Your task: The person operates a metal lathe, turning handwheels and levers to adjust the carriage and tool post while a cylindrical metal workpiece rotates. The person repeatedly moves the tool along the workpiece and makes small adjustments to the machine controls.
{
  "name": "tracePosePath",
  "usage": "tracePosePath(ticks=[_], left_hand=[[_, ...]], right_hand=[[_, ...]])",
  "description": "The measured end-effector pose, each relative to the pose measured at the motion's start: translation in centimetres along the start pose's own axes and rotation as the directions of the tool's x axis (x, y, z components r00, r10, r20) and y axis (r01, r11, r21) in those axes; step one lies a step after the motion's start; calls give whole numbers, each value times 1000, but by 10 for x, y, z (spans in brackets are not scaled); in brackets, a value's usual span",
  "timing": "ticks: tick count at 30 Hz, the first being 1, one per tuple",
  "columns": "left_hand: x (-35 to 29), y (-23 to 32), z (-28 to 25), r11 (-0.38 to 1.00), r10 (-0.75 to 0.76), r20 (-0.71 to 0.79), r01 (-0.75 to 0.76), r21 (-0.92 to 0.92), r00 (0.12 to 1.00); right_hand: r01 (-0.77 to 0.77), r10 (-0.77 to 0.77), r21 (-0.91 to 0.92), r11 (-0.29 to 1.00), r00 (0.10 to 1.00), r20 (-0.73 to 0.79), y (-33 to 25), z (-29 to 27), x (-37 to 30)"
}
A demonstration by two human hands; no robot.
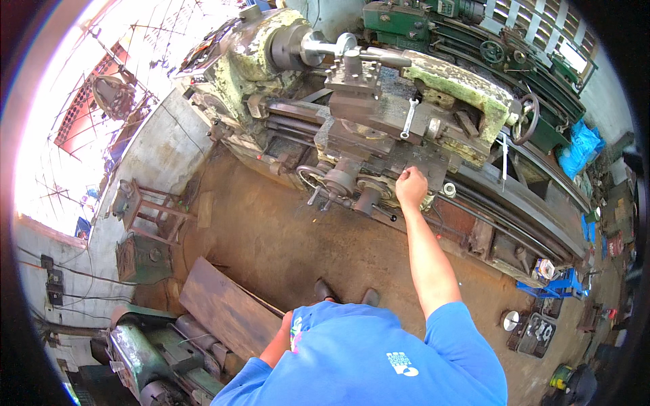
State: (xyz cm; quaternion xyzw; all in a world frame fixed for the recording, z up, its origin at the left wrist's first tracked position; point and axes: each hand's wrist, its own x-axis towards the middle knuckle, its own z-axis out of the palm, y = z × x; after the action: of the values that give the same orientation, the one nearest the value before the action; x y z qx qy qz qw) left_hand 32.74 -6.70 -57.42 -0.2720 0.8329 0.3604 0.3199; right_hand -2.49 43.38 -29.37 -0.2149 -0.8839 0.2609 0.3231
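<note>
In front of me stands a worn metal lathe [365,139] with flaking pale green paint. My right arm stretches forward to its carriage, where my right hand [412,187] is closed at the front edge. Whatever those fingers hold, if anything, is hidden. A wrench [409,119] lies on the slide just beyond that hand. Further back are the square tool post [353,76] and the chuck [290,47] with a shiny metal workpiece [317,47]. Handwheels [313,176] sit left of my hand. My left forearm is bent close to my body, and the left hand is out of sight.
A green lathe [467,40] stands behind. On the right are the tailstock handwheel [525,120], a blue plastic bag [581,149] and a tray of metal parts [535,335]. A brown board [230,304] and a green machine [152,352] are at lower left, beyond them a wooden stool [159,210].
</note>
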Motion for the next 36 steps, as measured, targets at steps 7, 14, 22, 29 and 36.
tracePosePath(ticks=[7, 14, 22, 29, 36], left_hand=[[27, -11, -23, 999, 14, 38, -16, 30, 999], [75, -11, -73, 996, 88, 120, -91, 13, 989], [116, -10, -133, 987, 54, 162, -77, 142, 985], [120, -5, -175, 961, 11, 158, -54, 272, 987], [144, -33, -178, 992, -61, 248, 32, 122, 967]], right_hand=[[-100, 102, 54, 994, 994, -38, 1, 6, -2], [-162, 168, 81, 983, 983, -68, -1, 9, -4], [-301, 307, -350, 887, 951, -39, -28, 9, -16], [-330, 474, -473, 817, 852, 223, -48, -7, -10], [-356, 546, -539, 763, 801, 244, -31, 6, 1]])
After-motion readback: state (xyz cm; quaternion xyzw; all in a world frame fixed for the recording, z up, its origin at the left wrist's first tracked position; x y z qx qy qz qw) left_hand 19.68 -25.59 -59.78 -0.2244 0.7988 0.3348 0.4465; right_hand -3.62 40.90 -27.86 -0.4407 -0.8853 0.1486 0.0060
